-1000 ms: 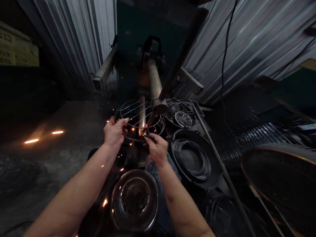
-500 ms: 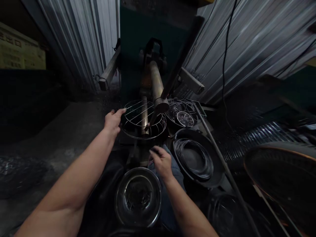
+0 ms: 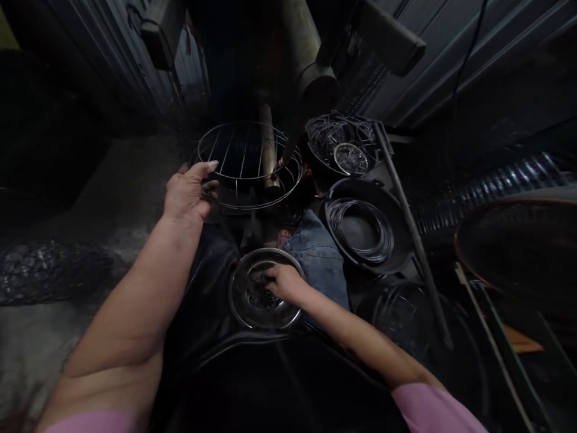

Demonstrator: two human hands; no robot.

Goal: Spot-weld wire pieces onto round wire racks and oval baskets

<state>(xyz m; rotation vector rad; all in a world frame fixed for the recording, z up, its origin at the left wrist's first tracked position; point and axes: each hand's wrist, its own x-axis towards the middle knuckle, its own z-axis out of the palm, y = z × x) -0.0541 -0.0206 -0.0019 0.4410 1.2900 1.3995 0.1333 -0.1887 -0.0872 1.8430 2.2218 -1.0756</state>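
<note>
Since the last frame our right hand (image 3: 283, 283) has dropped off the wire rack and down into the steel bowl (image 3: 237, 293), and our head has tipped lower too. Those right fingers curl down among the bits in the bowl, but we can't tell if they're pinching anything. Our left hand (image 3: 185, 193) stays up at the rack's edge, fingers loosely spread, and we can't say if it's really gripping. The round wire rack (image 3: 238, 124) sits around 12 o'clock from the bowl, tilted on a metal post (image 3: 269, 144) of the rig, with nothing welded or sparking in this shot. Around 2 o'clock there's a black pan (image 3: 331, 195) holding a coil of wire (image 3: 360, 231), right beside our denim-covered knee (image 3: 315, 258). Judging by the hands, the step in hand is fetching from the bowl, and that calls for a firm fingertip pinch.
</note>
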